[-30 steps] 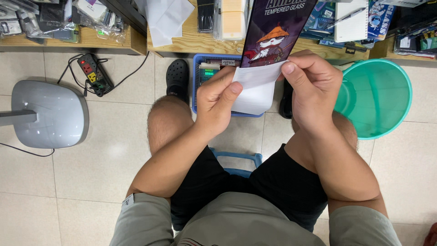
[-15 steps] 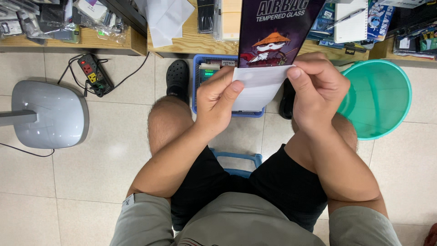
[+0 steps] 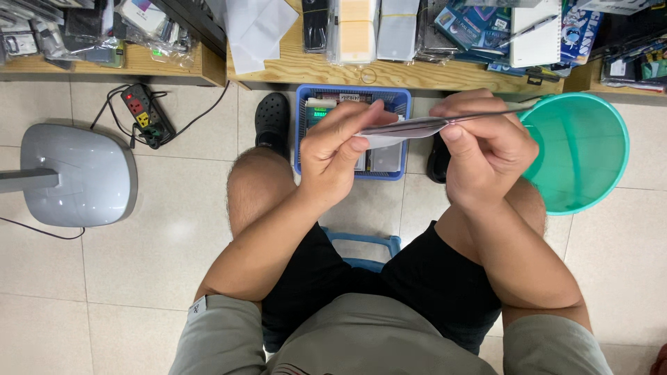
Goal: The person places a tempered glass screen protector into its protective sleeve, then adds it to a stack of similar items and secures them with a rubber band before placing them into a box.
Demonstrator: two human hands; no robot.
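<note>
While the person sits over the tiled floor, everything below is placed from the blue basket between the feet.

Floor: pale square glazed tiles, running beneath the basket.
Fan base: rounded grey plastic slab, well to the left of the basket.
Bucket: round teal plastic pail, just right of the basket, mouth towards the camera.
Shelf: raw wooden board, right behind the basket, loaded with clear-wrapped packets.
Power strip: black, with a lit red switch, left of the basket, its cords trailing.
Packet: thin flat card sleeve, held in the air over the basket's right half; seen nearly edge-on, its long axis runs left to right, the far end tipped slightly up towards the bucket.
Left hand: over the basket's middle, forearm rising from the left knee, wrist bent inward; thumb and curled fingers pinch the packet's left end.
Right hand: just right of the basket, forearm over the right thigh; loosely fisted, thumb pressed on top, clamping the packet's right part.
</note>
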